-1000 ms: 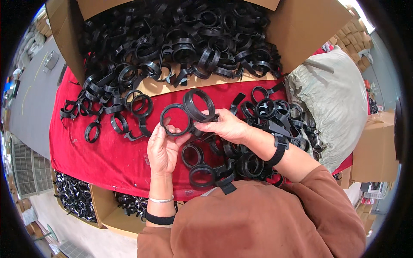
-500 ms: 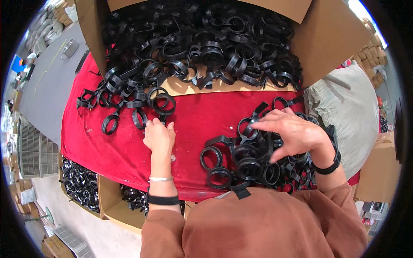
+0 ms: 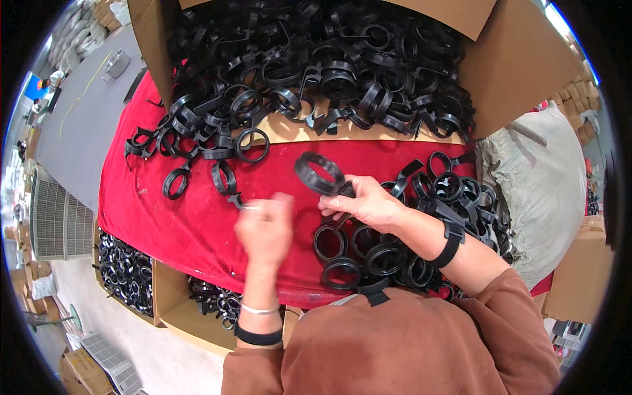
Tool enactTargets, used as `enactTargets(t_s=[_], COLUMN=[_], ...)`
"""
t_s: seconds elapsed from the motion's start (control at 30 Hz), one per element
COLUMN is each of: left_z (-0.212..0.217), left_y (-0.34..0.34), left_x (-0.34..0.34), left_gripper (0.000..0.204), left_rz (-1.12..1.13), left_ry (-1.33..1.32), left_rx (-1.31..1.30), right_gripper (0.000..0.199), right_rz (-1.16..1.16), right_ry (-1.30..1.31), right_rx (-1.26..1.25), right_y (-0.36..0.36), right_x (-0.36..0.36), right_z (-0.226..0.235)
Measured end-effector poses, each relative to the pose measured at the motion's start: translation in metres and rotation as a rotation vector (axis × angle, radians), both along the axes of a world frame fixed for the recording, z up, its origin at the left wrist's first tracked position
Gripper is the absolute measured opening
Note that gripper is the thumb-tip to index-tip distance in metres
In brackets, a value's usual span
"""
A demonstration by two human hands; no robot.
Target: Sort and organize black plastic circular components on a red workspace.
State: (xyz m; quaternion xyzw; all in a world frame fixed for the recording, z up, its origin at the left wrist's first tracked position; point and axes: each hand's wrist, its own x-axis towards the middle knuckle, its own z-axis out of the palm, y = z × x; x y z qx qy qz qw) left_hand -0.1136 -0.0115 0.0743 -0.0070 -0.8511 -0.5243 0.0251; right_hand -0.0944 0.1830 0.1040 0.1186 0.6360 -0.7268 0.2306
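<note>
Over the middle of the red cloth, my right hand is closed on the tab of a black plastic ring, its round part tilted up past the fingertips. My left hand hovers to the left, smeared by motion, so its fingers cannot be made out. Just beyond the left hand lies a loose black ring with a tab. Under and beside my right forearm spreads a pile of similar black rings, partly hidden by the arm.
A large cardboard box lies open at the far side, with many black rings spilling onto the red cloth. A grey-white sack stands at right. Lower left, cartons hold more rings; a grey table is beyond.
My right hand has moved left from the near pile and now holds a ring. My left hand has drawn back and right; one ring it was near has left the cloth there.
</note>
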Motion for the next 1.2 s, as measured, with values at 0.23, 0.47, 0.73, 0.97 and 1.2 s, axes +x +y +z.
enactTargets(t_s=[0.23,0.47,0.73,0.97,1.2], left_z=[-0.058,-0.025,-0.024,-0.021,0.003], left_y=[-0.069,-0.030,-0.016,-0.001,-0.021], left_x=[-0.048,-0.005,0.006,0.022,-0.028], left_gripper=[0.036,0.042,0.055,0.050,0.028], left_rz=[0.172,0.053,0.033,-0.279,-0.335], left_ry=[-0.002,0.490,0.501,0.221,0.350], left_rx=[-0.476,-0.411,-0.404,-0.511,-0.431], right_gripper=[0.036,0.034,0.029,0.039,0.042], right_rz=[0.080,0.095,0.126,0.684,0.774], right_ry=[0.390,0.428,0.547,0.347,0.298], right_rx=[0.781,0.839,1.135,1.307,1.350], right_y=[-0.019,-0.009,0.007,0.029,0.055], right_x=[0.009,0.009,0.004,0.000,-0.005], right_z=[-0.005,0.001,-0.002,-0.003,0.041])
